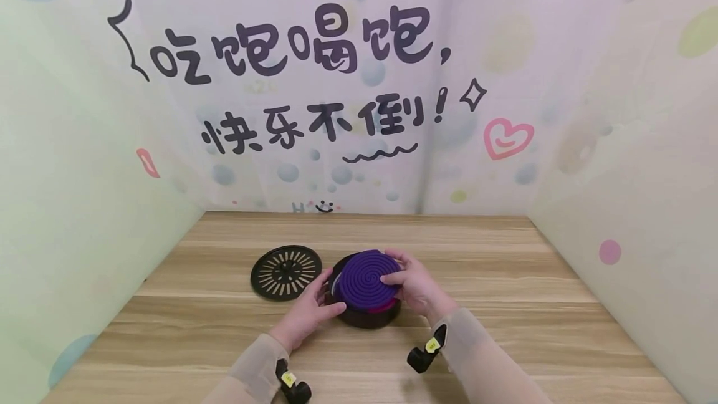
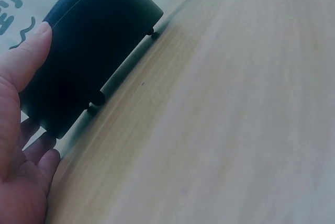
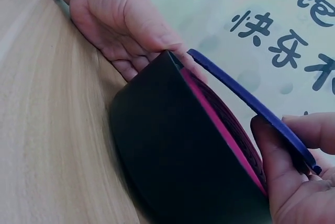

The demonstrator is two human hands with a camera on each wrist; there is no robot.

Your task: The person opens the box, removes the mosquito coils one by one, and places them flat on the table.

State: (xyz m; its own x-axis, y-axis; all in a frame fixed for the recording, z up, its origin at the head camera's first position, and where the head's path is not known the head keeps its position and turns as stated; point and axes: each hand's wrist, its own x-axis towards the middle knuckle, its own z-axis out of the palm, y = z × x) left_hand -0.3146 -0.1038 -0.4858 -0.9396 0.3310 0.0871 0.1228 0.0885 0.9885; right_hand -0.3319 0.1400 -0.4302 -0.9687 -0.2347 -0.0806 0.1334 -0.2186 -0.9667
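Observation:
A purple spiral mosquito coil (image 1: 366, 282) is tilted over a round black holder (image 1: 366, 318) on the table. My right hand (image 1: 419, 287) pinches the coil at its right edge, thumb on the upper face and fingers beneath. In the right wrist view one side of the coil is lifted away from the holder. More coil, edged in pink (image 3: 208, 110), lies inside below it. My left hand (image 1: 310, 312) grips the holder's left side, with the thumb on its wall in the left wrist view. Small feet show under the holder there.
To the left of the holder, a round black slotted lid (image 1: 303, 253) with a small raised centre lies on the wooden table (image 1: 505, 304). Behind the table hangs a printed wall cloth (image 1: 359, 186), with pale walls at both sides.

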